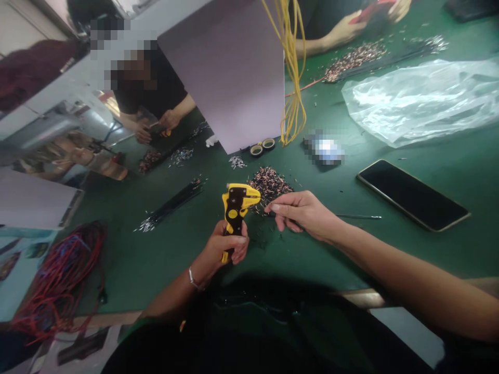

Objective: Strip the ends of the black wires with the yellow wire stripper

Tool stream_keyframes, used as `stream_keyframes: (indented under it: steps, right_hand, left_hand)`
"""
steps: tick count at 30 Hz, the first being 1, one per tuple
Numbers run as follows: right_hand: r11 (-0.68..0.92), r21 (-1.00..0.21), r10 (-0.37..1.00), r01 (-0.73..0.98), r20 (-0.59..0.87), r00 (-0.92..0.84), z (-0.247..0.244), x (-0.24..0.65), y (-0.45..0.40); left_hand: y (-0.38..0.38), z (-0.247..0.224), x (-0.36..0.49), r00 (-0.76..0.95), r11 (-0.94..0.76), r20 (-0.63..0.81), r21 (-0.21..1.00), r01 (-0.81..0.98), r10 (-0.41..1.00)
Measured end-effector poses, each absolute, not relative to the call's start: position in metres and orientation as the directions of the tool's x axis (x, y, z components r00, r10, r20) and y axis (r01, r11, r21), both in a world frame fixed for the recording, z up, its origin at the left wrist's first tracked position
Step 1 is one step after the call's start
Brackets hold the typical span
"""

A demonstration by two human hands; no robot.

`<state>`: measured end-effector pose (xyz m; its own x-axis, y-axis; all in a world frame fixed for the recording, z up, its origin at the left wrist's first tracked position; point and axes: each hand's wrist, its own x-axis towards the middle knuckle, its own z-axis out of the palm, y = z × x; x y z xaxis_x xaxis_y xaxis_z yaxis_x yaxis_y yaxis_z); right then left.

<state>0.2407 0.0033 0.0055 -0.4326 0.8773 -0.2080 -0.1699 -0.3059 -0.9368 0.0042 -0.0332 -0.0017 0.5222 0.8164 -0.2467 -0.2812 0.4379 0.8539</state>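
A yellow-and-black wire stripper [236, 213] was held nearly upright in the left hand [222, 248] above the green counter [117, 259], with the fingers [237, 243] closed around its handle. The right hand [306, 214] was kept just right of the stripper, its fingers [277, 208] drawn narrowly together beside a pile of wire bits [270, 187]; whether anything was pinched could not be told. That pile lay just beyond the stripper. Black wires [171, 203] were laid to the stripper's left, and red wires [58, 280] were heaped farther left. Tape rolls [262, 146] were placed beyond the stripper, with yellow wires [291, 67] hanging behind them. A phone [413, 195] and a plastic bag [421, 101] were seen well to the right. A co-worker's hands [343, 28] were seen at the far edge of the counter.
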Motion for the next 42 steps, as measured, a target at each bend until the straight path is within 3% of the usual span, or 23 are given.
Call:
stream_keyframes:
  steps: [6,12,18,26,33,42]
  right_hand:
    - [-0.283,-0.939,0.902,-0.197,-0.191,-0.387,0.004,0.244,0.006]
    - [-0.247,-0.955,0.916,-0.163,-0.176,-0.36,0.005,0.246,0.006]
    - [-0.184,-0.983,0.91,0.027,-0.181,-0.372,0.009,0.247,0.002]
    - [-0.012,-0.969,0.786,0.247,-0.162,-0.597,0.01,0.237,-0.009]
    - [-0.045,-0.973,0.769,0.227,-0.179,-0.614,0.008,0.234,-0.01]
    - [-0.226,-0.969,0.888,0.096,-0.245,-0.388,0.014,0.246,-0.002]
  left_hand:
    - [-0.031,0.002,0.006,0.558,0.446,-0.233,0.85,-0.281,0.796]
    - [-0.025,0.0,0.009,0.487,0.368,-0.179,0.871,-0.325,0.855]
    - [-0.021,-0.001,0.008,0.418,0.337,-0.183,0.882,-0.33,0.89]
    - [-0.021,0.001,0.013,0.285,0.251,-0.163,0.919,-0.306,0.945]
    - [-0.026,-0.002,0.015,0.279,0.239,-0.166,0.938,-0.251,0.946]
    - [-0.021,-0.001,0.007,0.385,0.213,-0.108,0.946,-0.243,0.916]
